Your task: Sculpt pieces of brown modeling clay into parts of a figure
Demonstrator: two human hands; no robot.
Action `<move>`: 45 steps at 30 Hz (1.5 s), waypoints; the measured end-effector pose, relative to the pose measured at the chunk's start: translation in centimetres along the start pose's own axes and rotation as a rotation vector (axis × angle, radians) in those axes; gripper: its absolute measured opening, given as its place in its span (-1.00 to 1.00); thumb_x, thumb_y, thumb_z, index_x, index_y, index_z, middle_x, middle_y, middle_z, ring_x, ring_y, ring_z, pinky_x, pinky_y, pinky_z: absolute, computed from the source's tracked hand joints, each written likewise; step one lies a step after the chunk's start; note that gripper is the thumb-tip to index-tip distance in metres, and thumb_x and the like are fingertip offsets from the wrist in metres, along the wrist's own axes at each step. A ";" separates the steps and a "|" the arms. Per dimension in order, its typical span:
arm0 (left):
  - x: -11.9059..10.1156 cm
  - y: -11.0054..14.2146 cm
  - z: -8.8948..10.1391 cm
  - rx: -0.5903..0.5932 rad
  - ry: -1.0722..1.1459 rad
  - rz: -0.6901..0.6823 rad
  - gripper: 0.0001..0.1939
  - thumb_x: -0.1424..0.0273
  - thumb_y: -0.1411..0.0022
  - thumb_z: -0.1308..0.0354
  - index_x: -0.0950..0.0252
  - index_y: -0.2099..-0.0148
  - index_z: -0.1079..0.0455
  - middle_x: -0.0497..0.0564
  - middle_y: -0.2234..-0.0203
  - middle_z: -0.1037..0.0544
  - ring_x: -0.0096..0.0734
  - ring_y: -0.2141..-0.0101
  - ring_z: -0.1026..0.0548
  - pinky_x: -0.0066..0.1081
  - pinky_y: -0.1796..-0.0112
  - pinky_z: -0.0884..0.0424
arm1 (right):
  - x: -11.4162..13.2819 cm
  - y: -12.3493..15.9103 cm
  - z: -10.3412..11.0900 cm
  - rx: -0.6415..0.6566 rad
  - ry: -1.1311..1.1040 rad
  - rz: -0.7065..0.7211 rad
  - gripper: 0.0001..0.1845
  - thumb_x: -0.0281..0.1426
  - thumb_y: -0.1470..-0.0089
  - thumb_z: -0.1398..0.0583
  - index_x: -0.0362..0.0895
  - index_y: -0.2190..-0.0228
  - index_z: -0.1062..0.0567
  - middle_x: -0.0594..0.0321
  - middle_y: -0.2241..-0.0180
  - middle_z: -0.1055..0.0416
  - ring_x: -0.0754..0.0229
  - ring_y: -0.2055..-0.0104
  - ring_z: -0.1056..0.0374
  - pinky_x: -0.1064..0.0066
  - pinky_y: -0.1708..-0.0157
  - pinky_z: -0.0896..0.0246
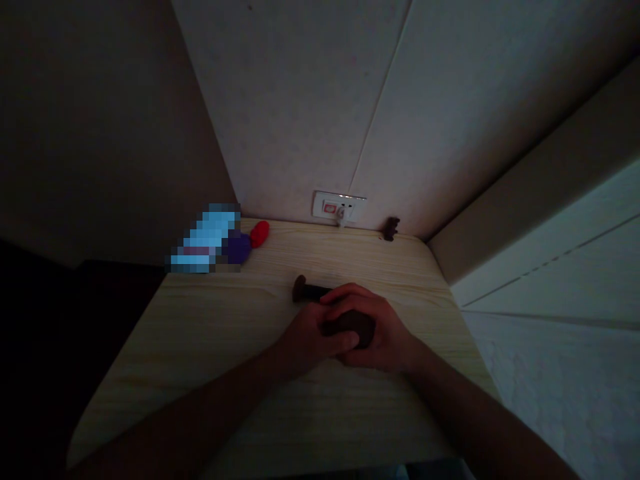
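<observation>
Both hands close around a dark brown, clay-like lump (361, 327) above the light wooden tabletop (240, 333). My left hand (310, 337) presses it from the left, its thumb lying across the front. On the other side, my right hand (383, 323) wraps the lump with curled fingers. Just behind the hands lies a short black rod (316, 292) with a brown rounded disc (299, 289) on its left end. The rod's right end is hidden by my right hand. Dim light makes the lump's exact shape hard to tell.
A purple lump (239, 248) and a red lump (259, 234) sit at the back left beside a bright, pixelated object (205, 239). Near the wall stands a small dark brown figure (391, 229). A wall socket (339, 206) holds a plug. White bedding (565, 380) lies right of the table.
</observation>
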State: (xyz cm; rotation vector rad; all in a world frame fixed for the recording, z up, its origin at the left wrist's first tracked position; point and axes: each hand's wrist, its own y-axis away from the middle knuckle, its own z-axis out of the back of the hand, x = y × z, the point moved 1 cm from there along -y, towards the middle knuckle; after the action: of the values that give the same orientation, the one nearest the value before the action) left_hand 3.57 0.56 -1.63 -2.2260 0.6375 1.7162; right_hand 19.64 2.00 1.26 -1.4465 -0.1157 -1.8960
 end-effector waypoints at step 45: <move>-0.5 -0.2 -0.5 -0.085 0.057 0.090 -0.77 0.31 0.06 -0.35 0.38 0.39 -0.51 -0.06 0.54 -0.50 -0.43 0.49 -0.41 -0.43 0.40 -0.28 | -0.9 0.2 -0.8 -0.201 0.076 0.047 -0.67 -0.32 0.05 -0.43 -0.05 0.20 -0.53 0.11 0.08 -0.52 0.06 0.09 -0.48 0.23 0.09 -0.40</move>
State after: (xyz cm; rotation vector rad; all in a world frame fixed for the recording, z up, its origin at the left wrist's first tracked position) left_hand 4.02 0.59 -0.97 -2.3446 0.7003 1.7589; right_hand 19.20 1.92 0.18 -1.4911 0.1483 -1.9662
